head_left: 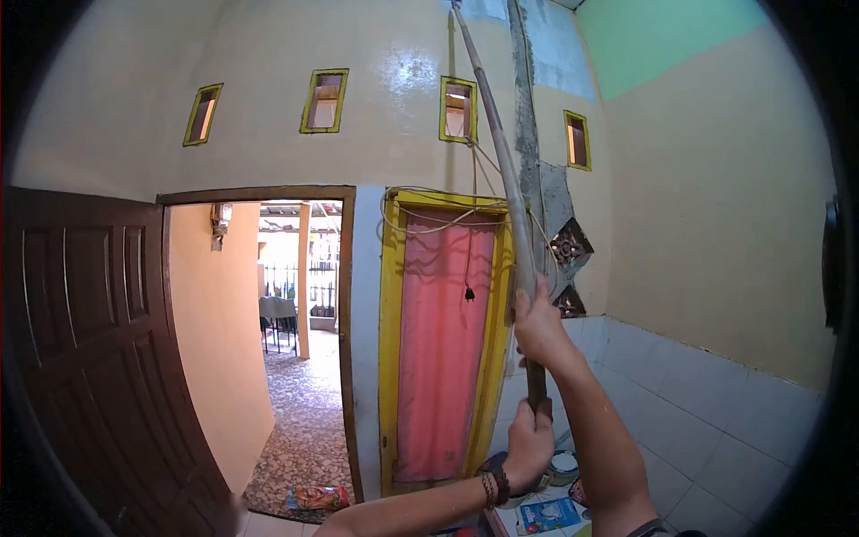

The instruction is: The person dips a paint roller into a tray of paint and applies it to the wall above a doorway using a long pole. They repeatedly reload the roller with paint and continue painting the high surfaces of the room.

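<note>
A long pole (503, 148), grey and brown, rises from my hands to the top of the wall, leaning slightly left. Its far end shows a small blue part at the upper edge of the view, too small to make out. My right hand (541, 331) wraps round the pole at about the height of the yellow-framed doorway's middle. Lower down, near the pole's bottom end, my left hand (531, 445) is closed round it too, with dark bracelets (494, 486) on the wrist.
Loose cables (429, 215) hang over a yellow door frame (391, 358) with a pink curtain (445, 358); a plug (470, 294) dangles there. A brown door (98, 358) stands open at left. Below my hands lie a blue packet (548, 515) and a jar (564, 464).
</note>
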Motion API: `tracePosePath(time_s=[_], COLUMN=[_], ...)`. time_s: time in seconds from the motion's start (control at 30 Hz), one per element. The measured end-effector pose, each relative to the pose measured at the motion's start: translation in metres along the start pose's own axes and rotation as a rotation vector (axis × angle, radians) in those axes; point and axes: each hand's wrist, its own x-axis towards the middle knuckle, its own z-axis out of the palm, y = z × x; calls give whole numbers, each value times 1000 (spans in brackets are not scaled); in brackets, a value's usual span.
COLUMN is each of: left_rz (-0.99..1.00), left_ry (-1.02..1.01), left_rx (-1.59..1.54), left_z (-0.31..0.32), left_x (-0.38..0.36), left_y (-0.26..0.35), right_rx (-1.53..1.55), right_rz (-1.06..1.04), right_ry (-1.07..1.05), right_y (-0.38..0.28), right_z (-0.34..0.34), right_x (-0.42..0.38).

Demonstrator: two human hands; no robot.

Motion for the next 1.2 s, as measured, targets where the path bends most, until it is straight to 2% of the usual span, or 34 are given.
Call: tracePosePath(time_s=[0.03,0.1,0.17,0.2,0.23,0.27,0.3,0.37,0.43,0.47,0.53,0.57,0.6,0.63,0.7,0.83,0.97,1.03,1.07,1.13,1.2], left_rz=[4,53,125,192,143,244,234,215,210,193,182,355,527,525,672,667,679,683,621,562,359], left_ry=[1,-26,-38,-41,-59,-69,-64,-109,-156,-181,-202,-132,-59,-52,9,-9,-5,-6,-33,-63,-182], left_rx=[-5,2,-27,-54,-62,-163,-164,-197,-223,-173,-122,-71,-21,-22,61,42,42,55,18,-20,-269], left_z=[0,1,3,4,6,11,12,11,2,-3,-4,-3,-1,0,4,10,16,15,16,18,22], left_x=[-1,-1,22,37,56,76,92,117,130,135,152,165,174,181,187,206,228,235,236,237,224], left_y=[-1,9,40,61,80,96,112,147,185,202,217,220,221,216,209,201,201,203,204,204,197], right_rx=[48,-10,-418,-514,-608,-580,-551,-522,-27,-23,47,49,189,328,299,275,221,-26,-25,42,-23], right_rz=[60,34,-347,-425,-503,-493,-481,-528,-197,-198,-65,-72,-43,-8,-55,-118,-139,-355,-356,-126,-121], right_ry=[-47,-26,126,60,-8,64,138,-55,-25,-26,-59,-58,-24,5,72,199,172,237,236,22,-3], right_y=[5,10,-11,-27,-45,-63,-79,-99,-128,-140,-161,-168,-174,-177,-167,-155,-154,-148,-150,-156,-152], right_z=[-1,-2,-17,-27,-38,-44,-49,-62,-63,-66,-71,-74,-76,-75,-69,-64,-68,-65,-65,-69,-65], right_x=[-6,9,42,65,89,106,123,167,187,199,215,215,213,209,219,235,252,278,277,274,265])
